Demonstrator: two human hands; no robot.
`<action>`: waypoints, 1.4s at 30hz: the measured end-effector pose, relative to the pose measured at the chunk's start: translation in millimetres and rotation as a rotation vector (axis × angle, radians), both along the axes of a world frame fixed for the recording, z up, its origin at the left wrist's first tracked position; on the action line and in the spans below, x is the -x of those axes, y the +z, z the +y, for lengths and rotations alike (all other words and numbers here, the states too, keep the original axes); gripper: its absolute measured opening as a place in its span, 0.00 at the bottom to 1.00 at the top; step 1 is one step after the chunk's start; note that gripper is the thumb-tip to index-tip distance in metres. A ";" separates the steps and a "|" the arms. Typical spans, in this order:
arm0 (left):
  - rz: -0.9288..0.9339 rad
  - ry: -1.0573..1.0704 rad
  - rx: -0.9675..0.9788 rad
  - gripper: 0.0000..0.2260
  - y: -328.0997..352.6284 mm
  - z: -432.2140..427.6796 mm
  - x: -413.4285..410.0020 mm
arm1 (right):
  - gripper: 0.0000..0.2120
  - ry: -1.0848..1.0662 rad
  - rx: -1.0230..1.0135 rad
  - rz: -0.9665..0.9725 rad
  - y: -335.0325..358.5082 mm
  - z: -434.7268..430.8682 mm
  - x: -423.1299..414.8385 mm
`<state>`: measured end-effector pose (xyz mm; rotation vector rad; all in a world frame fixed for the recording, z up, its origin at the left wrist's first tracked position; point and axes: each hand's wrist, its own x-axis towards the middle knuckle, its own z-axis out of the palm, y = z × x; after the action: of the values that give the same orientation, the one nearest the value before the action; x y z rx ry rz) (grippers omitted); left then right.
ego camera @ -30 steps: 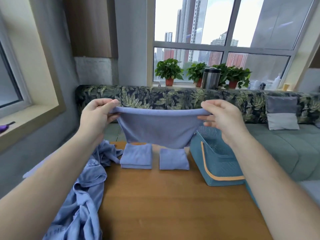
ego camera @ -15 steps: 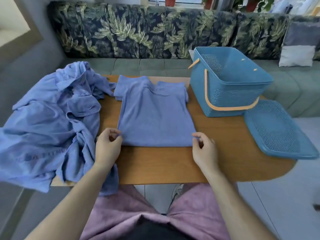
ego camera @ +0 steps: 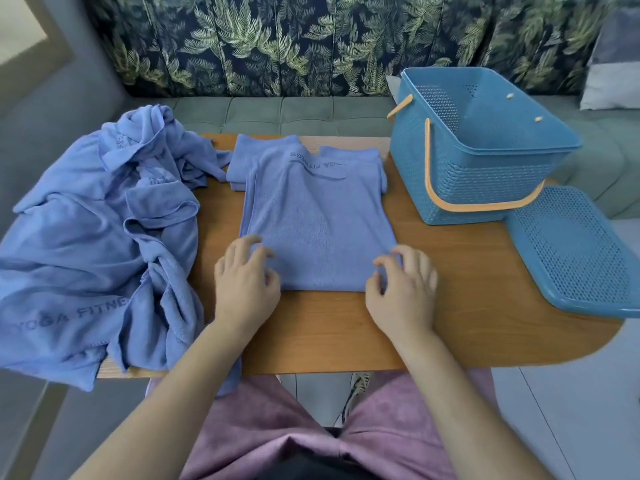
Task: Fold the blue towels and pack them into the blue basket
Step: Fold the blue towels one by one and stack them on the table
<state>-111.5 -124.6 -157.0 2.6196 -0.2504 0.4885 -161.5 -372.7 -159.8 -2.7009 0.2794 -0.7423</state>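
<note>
Left hand touches towel near-left corner | right hand near-right corner

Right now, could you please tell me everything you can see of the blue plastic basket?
The blue perforated plastic basket stands upright at the far right of the wooden table. It is rectangular and open-topped, with nothing showing inside. Its orange handle hangs folded down across the near wall. A matching blue lid lies beside it on the right.

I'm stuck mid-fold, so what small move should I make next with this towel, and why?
Probably pinch both near corners and fold the towel in half, away from you. It lies flat, larger than the folded towels behind it, and your left hand and right hand sit at those corners.
</note>
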 end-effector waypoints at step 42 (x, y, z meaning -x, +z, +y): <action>0.254 -0.034 -0.024 0.20 -8.9 -6.4 -116.5 | 0.23 0.303 0.084 0.415 -7.1 -6.0 -146.0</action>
<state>5.0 -131.1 -166.0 2.6612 -0.2182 0.1385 -15.5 -378.7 -166.8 -2.8649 -0.0717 -0.1063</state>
